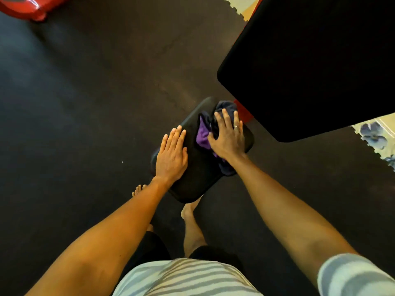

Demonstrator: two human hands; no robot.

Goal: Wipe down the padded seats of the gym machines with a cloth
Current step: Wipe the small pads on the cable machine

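- A grey-and-white striped shirt (183, 278) fills the bottom edge, with black shorts just beyond it and both bare forearms reaching forward.
- Two bare feet stand on the floor. The toes of one foot (139, 189) show just beside the left wrist, and the other foot (188, 210) is partly tucked under the near edge of the seat.
- The left hand (171, 154) lies flat on the near-left part of the padded seat (196, 180), fingers straight and close together, holding nothing.
- The seat is a black, rounded-corner pad with a faintly textured matte surface, set low in the middle of the view and turned at a diagonal.
- The right hand (228, 137) presses down on the cloth (203, 135), fingers spread wide over it. There is a ring (235, 126) on one finger.
- The cloth is bunched, part bright purple and part dark navy, and lies on the far-right half of the seat, its dark end drooping over the seat's right edge.
- A red frame piece (243, 111) shows just beyond the cloth.
- A large black pad (310, 67), smooth and unlit, looms over the upper right.
- The dark rubber floor (96, 92) spreads all around. Interlocking mats with a blue flower print (374, 135) lie at the right edge.
- A glossy red object (25, 7) sits in the far top-left corner.
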